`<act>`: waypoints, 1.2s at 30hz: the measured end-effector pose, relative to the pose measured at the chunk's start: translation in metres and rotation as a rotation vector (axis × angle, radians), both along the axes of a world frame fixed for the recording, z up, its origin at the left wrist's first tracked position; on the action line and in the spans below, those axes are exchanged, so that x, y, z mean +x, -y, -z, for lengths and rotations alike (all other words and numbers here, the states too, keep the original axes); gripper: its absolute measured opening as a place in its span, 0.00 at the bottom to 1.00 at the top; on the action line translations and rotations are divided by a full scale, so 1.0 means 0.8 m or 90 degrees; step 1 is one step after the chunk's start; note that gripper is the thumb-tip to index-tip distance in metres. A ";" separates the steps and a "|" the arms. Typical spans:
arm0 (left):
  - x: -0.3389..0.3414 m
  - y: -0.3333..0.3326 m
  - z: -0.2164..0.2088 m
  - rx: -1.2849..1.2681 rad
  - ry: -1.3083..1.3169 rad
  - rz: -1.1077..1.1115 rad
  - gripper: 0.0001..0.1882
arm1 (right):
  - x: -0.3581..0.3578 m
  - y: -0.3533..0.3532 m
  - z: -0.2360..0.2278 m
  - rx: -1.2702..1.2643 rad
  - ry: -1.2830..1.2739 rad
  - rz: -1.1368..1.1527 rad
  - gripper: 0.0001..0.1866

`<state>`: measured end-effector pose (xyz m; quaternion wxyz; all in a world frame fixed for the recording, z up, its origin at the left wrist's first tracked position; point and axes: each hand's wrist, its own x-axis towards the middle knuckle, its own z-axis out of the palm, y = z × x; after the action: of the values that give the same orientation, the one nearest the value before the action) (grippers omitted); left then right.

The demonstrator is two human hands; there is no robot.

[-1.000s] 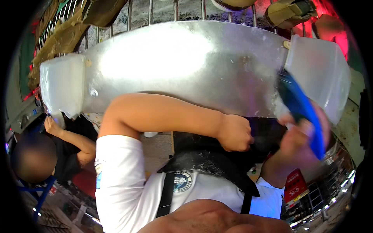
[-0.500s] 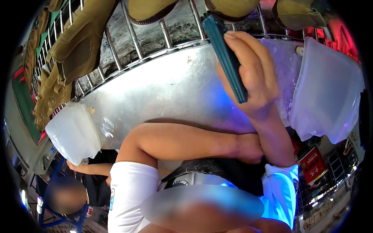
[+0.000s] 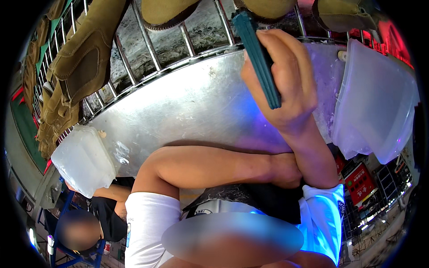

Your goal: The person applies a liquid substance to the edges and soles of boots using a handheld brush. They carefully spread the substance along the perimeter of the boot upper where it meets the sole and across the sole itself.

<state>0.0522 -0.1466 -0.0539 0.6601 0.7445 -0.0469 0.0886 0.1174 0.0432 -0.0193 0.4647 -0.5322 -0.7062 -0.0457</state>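
Note:
My right hand [image 3: 290, 80] is closed round a teal, ridged brush handle [image 3: 259, 60]. The brush's dark tip [image 3: 241, 15] points up toward a tan shoe [image 3: 270, 8] at the top of the view; whether they touch, I cannot tell. Across my body lies my left forearm, with my left hand [image 3: 286, 170] tucked against the right forearm near the elbow. Its fingers are mostly hidden there. Another tan shoe [image 3: 167, 11] is beside the first, and a tan boot-like shoe [image 3: 85, 58] with a darker patch lies at upper left.
Shoes rest on a rack of metal bars [image 3: 187, 40]. A scuffed metal ledge [image 3: 178, 102] curves before me. Translucent plastic bins hang at its left [image 3: 82, 156] and right [image 3: 375, 102]. At lower left is another person [image 3: 107, 214] in dark clothing.
The shoes and rack bars at upper left have shifted slightly left in view. My right hand and the brush have moved a little up and left. My left arm stays folded.

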 end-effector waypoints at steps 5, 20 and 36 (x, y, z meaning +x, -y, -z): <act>-0.002 -0.013 -0.006 -0.068 -0.012 -0.021 0.24 | -0.001 0.005 -0.011 -0.023 -0.021 0.056 0.17; -0.005 -0.007 -0.001 -0.056 -0.026 0.027 0.23 | 0.012 0.013 -0.003 0.003 -0.025 0.095 0.17; -0.009 -0.010 -0.006 0.076 0.015 0.082 0.12 | 0.022 0.022 -0.008 -0.022 -0.050 0.160 0.16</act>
<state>0.0447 -0.1385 -0.0490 0.6183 0.7768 -0.1072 0.0519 0.1349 0.0258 -0.0132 0.4730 -0.6261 -0.6158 -0.0704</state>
